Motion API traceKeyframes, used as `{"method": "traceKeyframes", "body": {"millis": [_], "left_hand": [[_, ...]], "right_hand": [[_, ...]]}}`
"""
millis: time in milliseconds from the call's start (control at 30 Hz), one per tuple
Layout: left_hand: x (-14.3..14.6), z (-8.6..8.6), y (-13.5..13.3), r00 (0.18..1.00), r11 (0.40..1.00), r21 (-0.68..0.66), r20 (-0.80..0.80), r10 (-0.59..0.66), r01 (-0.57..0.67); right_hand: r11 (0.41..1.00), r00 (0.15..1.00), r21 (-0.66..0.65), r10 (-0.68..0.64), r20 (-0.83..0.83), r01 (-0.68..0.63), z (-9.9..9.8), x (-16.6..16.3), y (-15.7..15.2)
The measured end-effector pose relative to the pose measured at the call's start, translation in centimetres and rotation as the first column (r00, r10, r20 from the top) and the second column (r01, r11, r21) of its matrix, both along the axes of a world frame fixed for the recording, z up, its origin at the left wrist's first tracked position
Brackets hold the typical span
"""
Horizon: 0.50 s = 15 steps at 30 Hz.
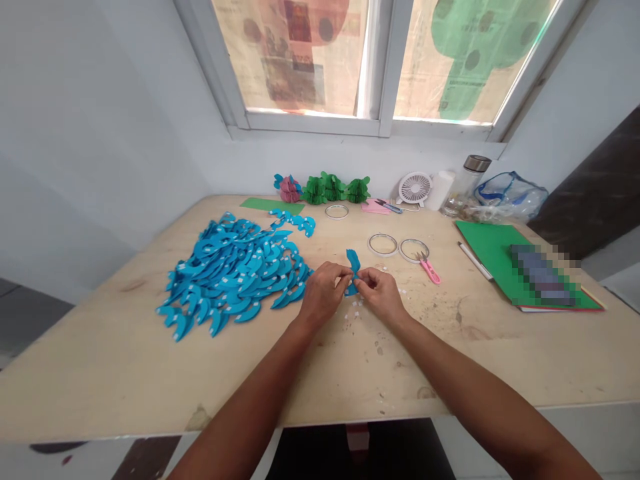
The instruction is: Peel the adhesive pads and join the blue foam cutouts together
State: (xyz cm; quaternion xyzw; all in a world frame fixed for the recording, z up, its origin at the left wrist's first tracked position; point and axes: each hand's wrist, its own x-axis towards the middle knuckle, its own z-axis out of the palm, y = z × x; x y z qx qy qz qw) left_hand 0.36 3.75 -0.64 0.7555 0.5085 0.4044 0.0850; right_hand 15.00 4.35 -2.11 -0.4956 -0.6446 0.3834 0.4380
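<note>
Where fingers (369,274) pinch, blue paper (353,259), its middle hidden

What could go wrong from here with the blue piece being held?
The left hand and right hand pinch the blue piece; uneven pulling might crease or tear it. White scraps lie close by and could cling to it. The left hand is beside the blue pile and might brush pieces loose.
</note>
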Motion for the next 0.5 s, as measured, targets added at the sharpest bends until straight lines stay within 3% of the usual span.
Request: {"method": "traceKeyframes", "body": {"millis": [500], "left_hand": [[-0.16,-0.23,0.26,1.000,0.999,-0.051,0.029,-0.002,0.004]], "right_hand": [[1.000,1.000,-0.026,0.007,-0.016,-0.007,-0.30,0.01,0.29]]}}
